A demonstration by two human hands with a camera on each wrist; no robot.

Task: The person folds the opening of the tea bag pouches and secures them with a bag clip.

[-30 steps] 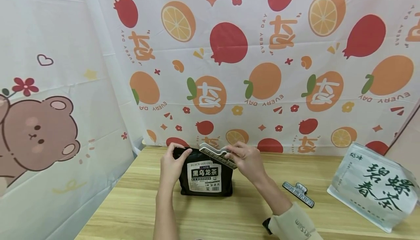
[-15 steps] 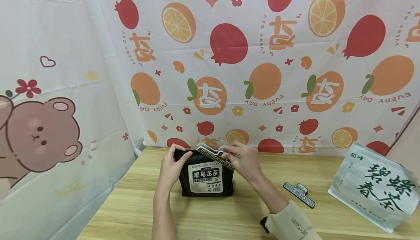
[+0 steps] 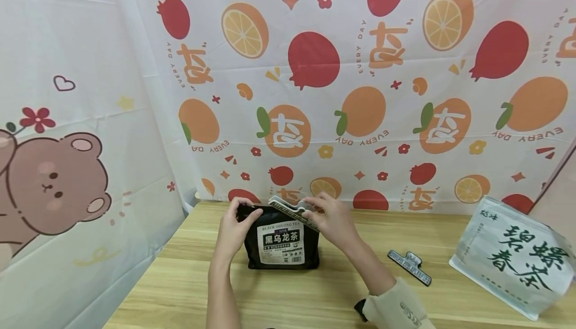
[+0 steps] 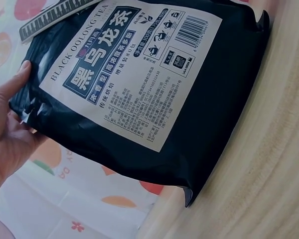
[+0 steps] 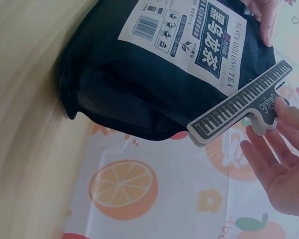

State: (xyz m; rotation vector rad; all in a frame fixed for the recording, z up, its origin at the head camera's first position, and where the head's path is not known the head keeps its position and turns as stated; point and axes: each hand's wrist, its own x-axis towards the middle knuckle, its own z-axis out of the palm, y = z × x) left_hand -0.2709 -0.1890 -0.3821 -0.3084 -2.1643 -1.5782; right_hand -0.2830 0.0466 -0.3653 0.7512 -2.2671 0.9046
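Black tea bag (image 3: 282, 239) stands upright near the table's (image 3: 315, 299) far edge, label facing the person. Left hand (image 3: 234, 229) grips the bag's top left corner, thumb across the front, fingers curled behind. Right hand (image 3: 330, 219) pinches the handle of the piano-key clip (image 3: 292, 211), which sits slanted across the bag's top right. In the right wrist view the fingers (image 5: 274, 164) look fairly loose around that handle. Risk here: the clip looks askew, so it may bite only part of the mouth and slide off. Loosen the left hand and the bag could topple. A second clip (image 3: 409, 266) and a white bag (image 3: 513, 256) lie towards the right edge.
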